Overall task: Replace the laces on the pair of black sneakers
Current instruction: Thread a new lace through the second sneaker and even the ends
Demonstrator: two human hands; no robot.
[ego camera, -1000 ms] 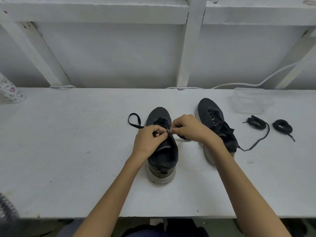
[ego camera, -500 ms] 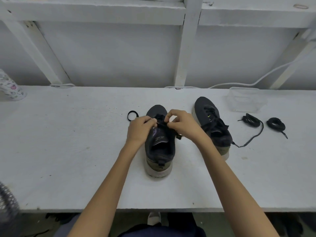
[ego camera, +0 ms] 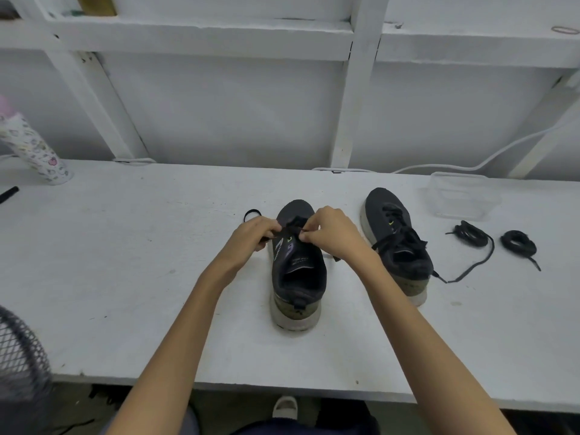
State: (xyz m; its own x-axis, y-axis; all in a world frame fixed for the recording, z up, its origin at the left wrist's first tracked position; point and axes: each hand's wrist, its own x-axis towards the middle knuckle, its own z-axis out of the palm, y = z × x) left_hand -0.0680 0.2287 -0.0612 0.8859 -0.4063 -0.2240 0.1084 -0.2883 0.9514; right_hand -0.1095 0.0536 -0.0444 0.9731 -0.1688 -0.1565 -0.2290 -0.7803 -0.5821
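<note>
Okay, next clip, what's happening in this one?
A person's left hand and right hand pinch the lace near the toe of the middle sneaker, whose tongue is mostly bare. Whether the lace is going in or coming out is unclear. The other sneaker is laced; two coiled laces lie on the table beyond it.

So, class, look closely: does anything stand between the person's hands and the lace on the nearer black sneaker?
Nothing visible does. The left hand and the right hand both pinch the flat black lace directly, right above the black fabric sneaker.
</note>
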